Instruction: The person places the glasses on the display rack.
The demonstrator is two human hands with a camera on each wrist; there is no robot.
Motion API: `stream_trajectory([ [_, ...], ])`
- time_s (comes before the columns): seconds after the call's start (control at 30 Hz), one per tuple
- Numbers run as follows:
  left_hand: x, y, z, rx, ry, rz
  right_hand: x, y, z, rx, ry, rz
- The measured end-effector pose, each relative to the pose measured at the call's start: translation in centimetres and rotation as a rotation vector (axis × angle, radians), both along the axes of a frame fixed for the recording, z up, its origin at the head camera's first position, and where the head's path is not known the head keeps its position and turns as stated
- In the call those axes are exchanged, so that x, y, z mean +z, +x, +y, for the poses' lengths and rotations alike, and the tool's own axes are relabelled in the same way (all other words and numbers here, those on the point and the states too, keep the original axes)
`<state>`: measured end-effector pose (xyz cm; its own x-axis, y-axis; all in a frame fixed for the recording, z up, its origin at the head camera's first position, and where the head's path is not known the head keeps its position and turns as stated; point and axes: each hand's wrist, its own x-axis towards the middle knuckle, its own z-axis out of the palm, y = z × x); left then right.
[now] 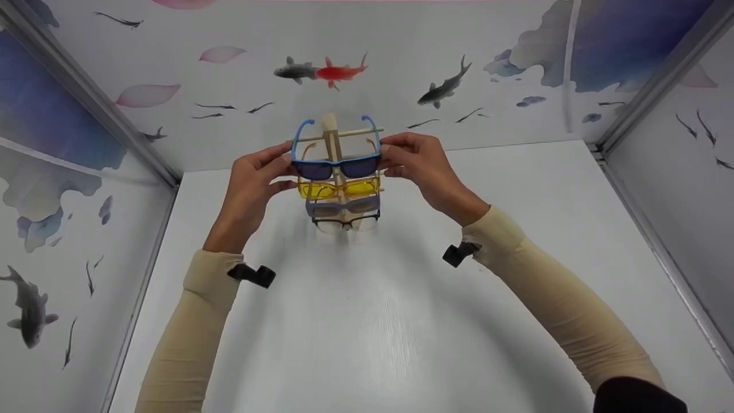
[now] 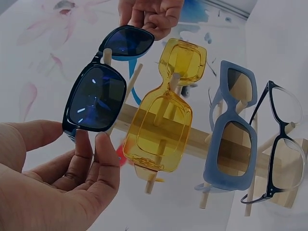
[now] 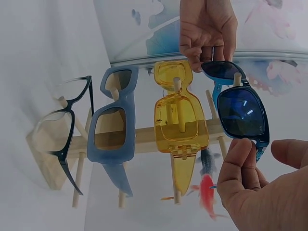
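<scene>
A pair of dark-lensed sunglasses with blue temples [image 1: 335, 166] sits at the top peg of a wooden glasses stand [image 1: 331, 137]. My left hand [image 1: 246, 186] pinches the left end of this frame near the hinge. At the opposite end, my right hand [image 1: 427, 169] pinches the frame between thumb and fingers. In the left wrist view, a peg tip shows at the bridge of the dark sunglasses [image 2: 97, 96]. Directly below them on the stand hang transparent yellow glasses [image 1: 315, 190], apart from the pinching fingertips in the wrist views.
Lower on the stand are blue-grey sunglasses [image 3: 111, 132] and dark-rimmed clear eyeglasses [image 3: 65, 120]. The stand rises from a white table [image 1: 367, 321]. Panels with painted fish and petals enclose the back wall [image 1: 390, 34] and both sides.
</scene>
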<state>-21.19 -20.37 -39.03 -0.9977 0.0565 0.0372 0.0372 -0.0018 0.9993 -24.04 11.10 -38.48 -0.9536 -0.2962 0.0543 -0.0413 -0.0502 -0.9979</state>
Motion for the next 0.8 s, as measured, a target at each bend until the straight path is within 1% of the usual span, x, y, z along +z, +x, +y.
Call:
stream_trajectory([
  [0.17,0.0,0.0,0.1,0.001,-0.021,0.004,-0.1,0.0,0.1,0.000,-0.017,0.004],
  [0.4,-0.2,0.1,0.2,0.012,-0.038,0.020,-0.4,0.0,0.3,-0.020,0.001,-0.006],
  [0.6,-0.9,0.6,-0.3,0.053,-0.063,0.052,-1.1,0.0,1.7,-0.063,0.049,0.002],
  [0.8,-1.7,1.2,-1.1,0.088,-0.086,0.084,-1.7,0.4,3.9,-0.076,0.083,-0.008],
])
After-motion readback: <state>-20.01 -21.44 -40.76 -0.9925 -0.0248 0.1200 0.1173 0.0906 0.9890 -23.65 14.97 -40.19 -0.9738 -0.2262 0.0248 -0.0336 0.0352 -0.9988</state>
